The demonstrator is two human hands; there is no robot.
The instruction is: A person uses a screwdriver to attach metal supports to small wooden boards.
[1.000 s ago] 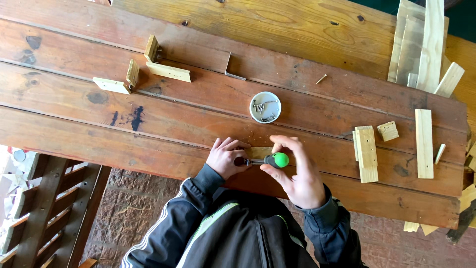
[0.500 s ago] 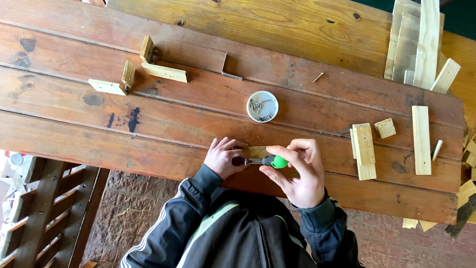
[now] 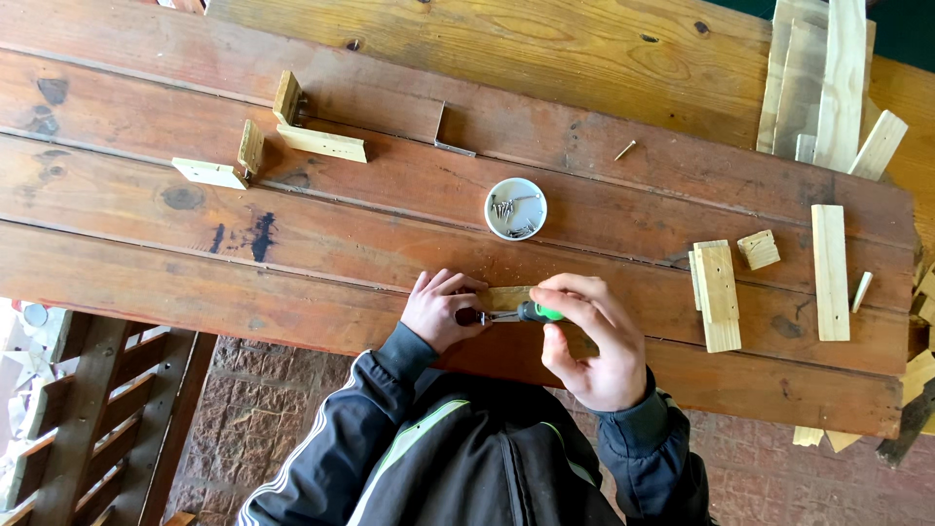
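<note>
Lower centre of frame: left hand fingers curl over a small wood block, mostly hiding it; right hand fingers close around a green-handled screwdriver, tip obscured, on the plank surface.

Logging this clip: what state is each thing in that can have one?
Left hand: pressing on wood block.
Right hand: gripping screwdriver.
Screwdriver: level, tip towards left hand.
Wood block: flat at table edge.
Cup: upright, open, holds screws.
Strips: lying loose.
</note>
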